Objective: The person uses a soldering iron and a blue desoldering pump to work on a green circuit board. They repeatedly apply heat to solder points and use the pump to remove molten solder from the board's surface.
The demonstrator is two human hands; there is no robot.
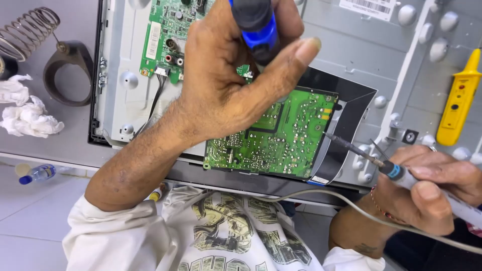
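Head view, looking down over a workbench: the left hand [236, 80] reaches across the open back of a flat screen set [351, 45] and is closed around a tool with a black and blue handle [257, 27], thumb stretched along its right side; the tool's tip is hidden behind the hand. Just below that hand lies a green circuit board [281, 135], seated on a black sheet [351, 125] in the middle of the metal back panel. A second, smaller green board [168, 35] sits at the upper left, with thin wires [155, 98] running down from it. The right hand [432, 190], at the lower right, grips a soldering iron [396, 171] like a pen, its thin dark tip [334, 138] pointing left and ending right at the right edge of the larger board; whether it touches I cannot tell. A grey cord [326, 198] trails from the iron across the person's lap. A yellow tester [458, 100] rests on the panel at the far right. On the grey bench to the left stand a coiled wire iron stand [30, 32] and crumpled white tissues [25, 113], and a small bottle with a blue cap [37, 174] lies on the floor below
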